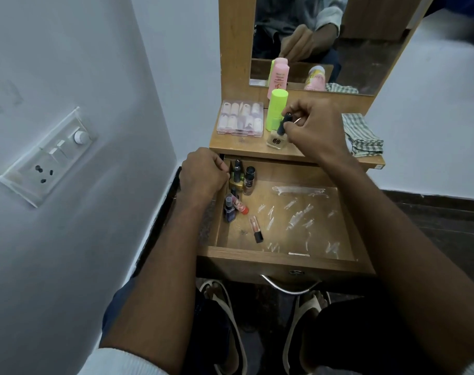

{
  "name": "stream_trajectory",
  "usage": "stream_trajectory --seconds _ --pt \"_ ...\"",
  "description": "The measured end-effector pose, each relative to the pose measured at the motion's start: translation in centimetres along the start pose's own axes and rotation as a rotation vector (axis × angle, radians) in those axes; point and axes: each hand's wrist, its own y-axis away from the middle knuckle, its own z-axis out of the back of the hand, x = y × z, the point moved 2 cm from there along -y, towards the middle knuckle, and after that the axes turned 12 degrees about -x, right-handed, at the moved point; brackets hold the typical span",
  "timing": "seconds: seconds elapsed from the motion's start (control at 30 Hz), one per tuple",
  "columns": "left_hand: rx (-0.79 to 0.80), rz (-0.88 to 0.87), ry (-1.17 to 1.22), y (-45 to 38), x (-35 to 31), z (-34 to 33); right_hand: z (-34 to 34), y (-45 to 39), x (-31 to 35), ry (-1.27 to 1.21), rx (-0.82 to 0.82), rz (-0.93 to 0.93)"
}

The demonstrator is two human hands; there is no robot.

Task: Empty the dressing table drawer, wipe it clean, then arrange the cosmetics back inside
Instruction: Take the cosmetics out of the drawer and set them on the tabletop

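The wooden drawer (284, 259) stands pulled out, its metal handle (290, 288) nearest the person. A crinkled clear plastic liner (306, 212) covers its floor. On it lies a small lipstick tube (256, 229) with a black cap, well apart from either hand. Along the drawer's left wall stand a dark blue nail-polish bottle (229, 209), an orange-capped tube (241, 207) and, further back, several black-capped bottles (244, 175). The left hand (203, 174) rests at that wall, fingers curled beside those bottles; whether they hold anything I cannot tell. Beyond, on the table (241, 147), the right hand (314, 128) pinches the dark cap of a clear perfume bottle (277, 138), fingers clamped on it. Just left of those fingers stand a green tube (277, 106) and a clear box of false nails (240, 119); right of them lies a checked cloth (363, 135).
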Motion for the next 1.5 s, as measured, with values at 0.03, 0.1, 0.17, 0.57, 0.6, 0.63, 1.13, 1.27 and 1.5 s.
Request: stream_trajectory --seconds 0.03,0.1,0.17,0.57,0.6,0.63,1.13,1.27,1.5 --pt "-0.034 -0.022 -0.014 0.0 -0.4 0.2 -0.1 0.0 -0.1 0.024 -0.014 0.009" --pt "-0.102 -0.098 0.036 -0.1 -1.3 0.6 -0.1 0.0 -0.2 0.056 -0.037 0.036" --pt "-0.136 -0.180 0.174 0.0 -2.8 0.7 0.1 -0.2 -0.2 0.092 -0.052 0.059" --pt "-0.151 -0.358 0.332 -0.4 -9.0 -4.9 -1.0 0.1 -1.3 0.123 -0.087 -0.001" --pt "-0.159 -0.349 0.334 -0.4 -9.1 -5.1 -1.0 0.2 -1.4 0.133 -0.078 -0.007" --pt "-0.163 -0.338 0.341 -0.4 -9.2 -5.3 -1.0 0.2 -1.6 0.145 -0.072 -0.011" --pt "-0.145 -0.347 0.347 -0.9 -8.1 -4.7 -1.2 -0.9 -3.2 0.289 -0.129 -0.047" --pt "-0.148 -0.362 0.344 -0.8 -8.0 -4.4 -1.3 -1.1 -3.1 0.323 -0.108 -0.034" --pt "-0.193 -0.350 0.370 -1.0 -7.2 -3.2 -0.2 0.6 -1.8 0.255 -0.215 0.060"
